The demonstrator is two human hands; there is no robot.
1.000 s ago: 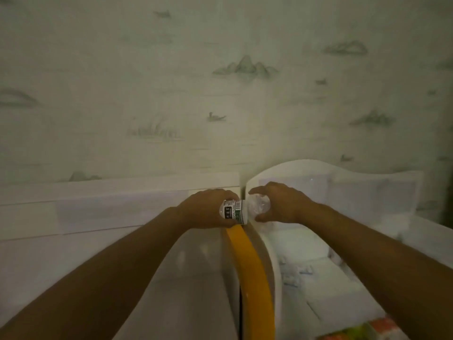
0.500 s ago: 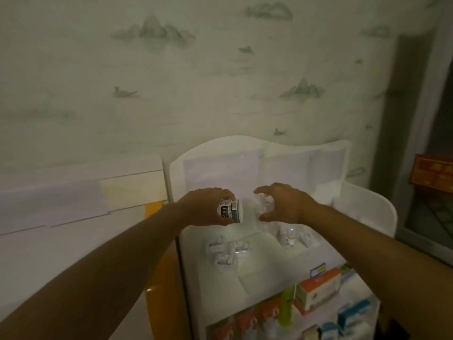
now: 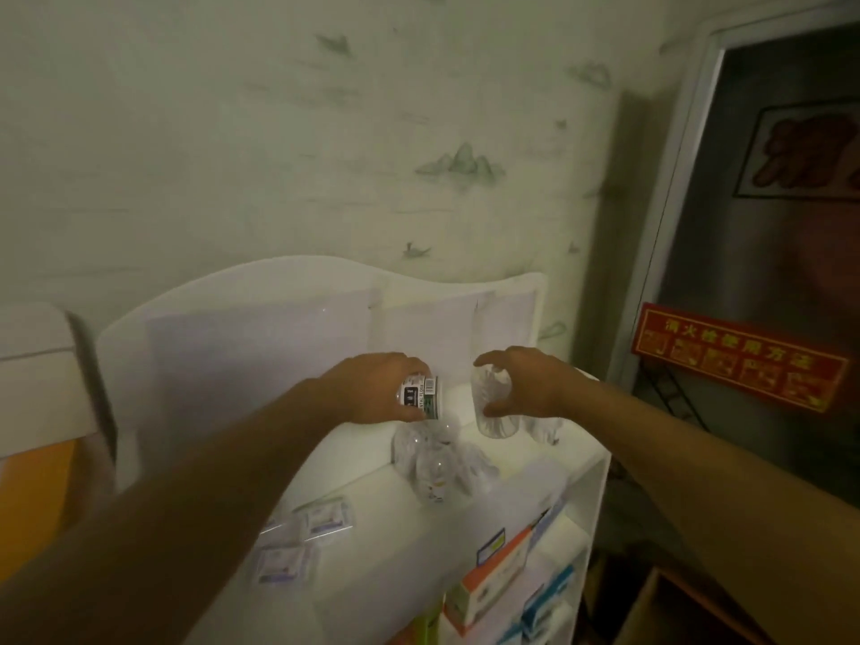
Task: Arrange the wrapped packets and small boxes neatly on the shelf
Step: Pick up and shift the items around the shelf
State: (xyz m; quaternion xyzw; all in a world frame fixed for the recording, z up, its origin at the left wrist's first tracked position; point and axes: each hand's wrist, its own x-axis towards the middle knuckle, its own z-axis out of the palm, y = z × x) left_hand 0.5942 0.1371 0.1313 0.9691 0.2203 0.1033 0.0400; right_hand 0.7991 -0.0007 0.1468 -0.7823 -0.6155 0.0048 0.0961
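My left hand [image 3: 372, 388] grips a small labelled packet [image 3: 421, 397] with green and black print, held above the white top shelf [image 3: 372, 551]. My right hand [image 3: 521, 386] grips a clear wrapped packet [image 3: 491, 407] just right of it, over the shelf's back right part. Below the hands a heap of clear wrapped packets [image 3: 437, 463] lies on the shelf. Three small flat packets [image 3: 302, 537] lie near the shelf's front left.
A lower shelf holds an orange-and-white box [image 3: 493, 584], blue boxes [image 3: 544, 602] and other cartons. The white unit's curved back panel [image 3: 279, 328] stands against patterned wallpaper. A red sign [image 3: 740, 356] hangs on a dark glass door at right. An orange surface [image 3: 32, 495] is at left.
My view swung right and down, so the white shelf unit now fills the centre. Both hands, still holding their packets, now sit farther apart and over the shelf's back right.
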